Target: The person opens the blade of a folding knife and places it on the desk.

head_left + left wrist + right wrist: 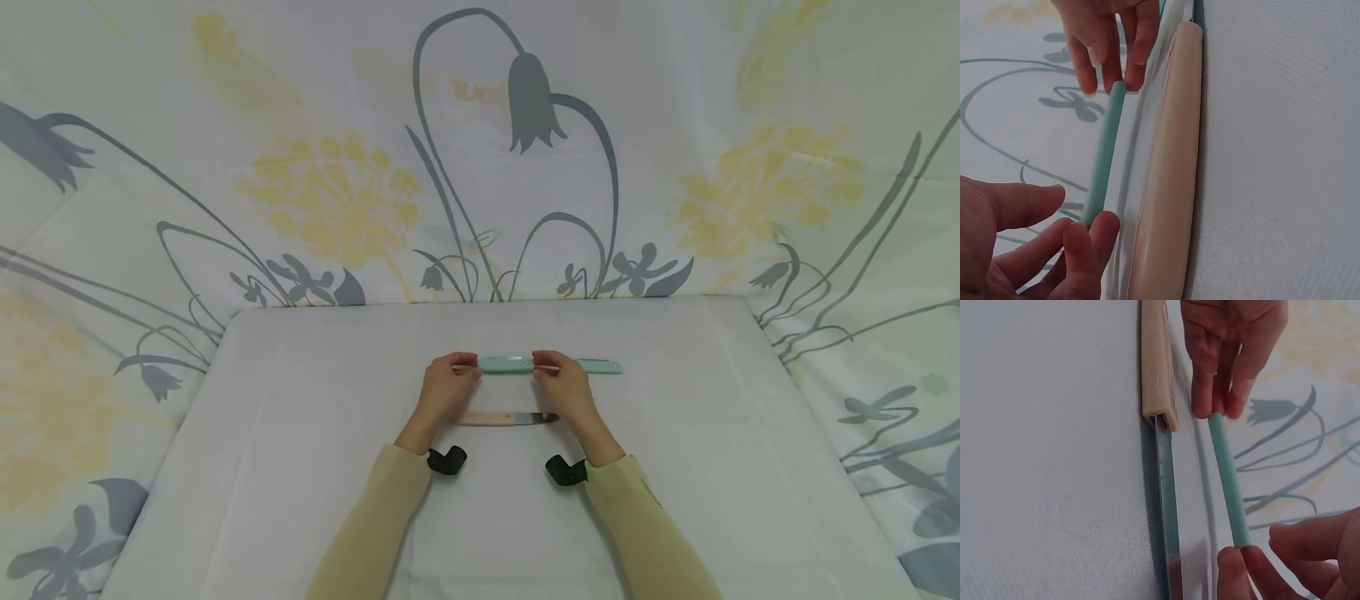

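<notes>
A slim mint-green bar spans sideways between both hands over the white table. At its left end, the left hand pinches it with the fingertips. The right hand holds the opposite end, its fingertips close round the tip in the right wrist view. Just nearer the person lies a knife with a beige handle; its metal blade points right, dark near the tip in the head view. Another mint-green piece, with a slot and a rivet at its end, sticks out right of the right hand, partly hidden by it.
The table has a smooth white cover. Behind it and at both sides hangs a floral curtain in white, grey and yellow. A black wrist camera sits on the left wrist, and a matching camera on the right.
</notes>
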A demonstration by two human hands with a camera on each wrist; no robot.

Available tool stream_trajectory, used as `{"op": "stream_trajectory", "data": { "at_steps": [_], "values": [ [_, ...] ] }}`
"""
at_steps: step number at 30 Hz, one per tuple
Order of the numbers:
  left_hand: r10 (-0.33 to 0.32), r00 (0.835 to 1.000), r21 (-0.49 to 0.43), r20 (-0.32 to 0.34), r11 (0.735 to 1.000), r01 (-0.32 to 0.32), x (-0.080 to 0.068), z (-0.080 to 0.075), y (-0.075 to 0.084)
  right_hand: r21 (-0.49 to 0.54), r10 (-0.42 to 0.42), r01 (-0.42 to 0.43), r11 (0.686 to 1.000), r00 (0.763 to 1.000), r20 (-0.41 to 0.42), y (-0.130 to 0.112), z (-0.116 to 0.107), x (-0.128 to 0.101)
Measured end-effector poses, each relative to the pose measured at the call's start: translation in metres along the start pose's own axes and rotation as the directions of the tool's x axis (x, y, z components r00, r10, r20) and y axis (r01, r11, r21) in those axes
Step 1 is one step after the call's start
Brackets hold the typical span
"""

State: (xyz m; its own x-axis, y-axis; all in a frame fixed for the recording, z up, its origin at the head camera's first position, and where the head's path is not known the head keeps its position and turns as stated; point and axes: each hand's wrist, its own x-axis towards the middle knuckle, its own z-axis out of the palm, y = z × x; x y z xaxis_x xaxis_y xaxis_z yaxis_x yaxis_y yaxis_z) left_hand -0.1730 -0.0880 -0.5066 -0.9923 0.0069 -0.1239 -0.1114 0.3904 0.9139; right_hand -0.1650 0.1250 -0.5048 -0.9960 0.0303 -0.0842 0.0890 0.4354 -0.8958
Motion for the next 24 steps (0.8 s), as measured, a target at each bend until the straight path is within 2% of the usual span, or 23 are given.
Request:
{"op": "stream_trajectory", "data": {
  "at_steps": [11, 17, 24],
  "values": [
    [0.042, 0.999, -0.019, -0.035, 0.999, -0.043, -0.004, 0.005, 0.002, 0.004, 0.021, -0.021, 1.000, 0.995, -0.097, -0.006, 0.002, -0.006],
    [0.063, 0.996, -0.051, -0.064, 0.997, -0.066, -0.006, 0.006, 0.003, 0.025, 0.022, -0.019, 1.000, 0.994, -0.105, -0.007, 0.002, -0.010],
    [0.052, 0.999, -0.098, -0.014, 0.994, -0.053, -0.009, 0.004, 0.004, 0.048, 0.029, -0.025, 0.999, 0.995, -0.096, -0.008, -0.002, -0.015]
  ]
}}
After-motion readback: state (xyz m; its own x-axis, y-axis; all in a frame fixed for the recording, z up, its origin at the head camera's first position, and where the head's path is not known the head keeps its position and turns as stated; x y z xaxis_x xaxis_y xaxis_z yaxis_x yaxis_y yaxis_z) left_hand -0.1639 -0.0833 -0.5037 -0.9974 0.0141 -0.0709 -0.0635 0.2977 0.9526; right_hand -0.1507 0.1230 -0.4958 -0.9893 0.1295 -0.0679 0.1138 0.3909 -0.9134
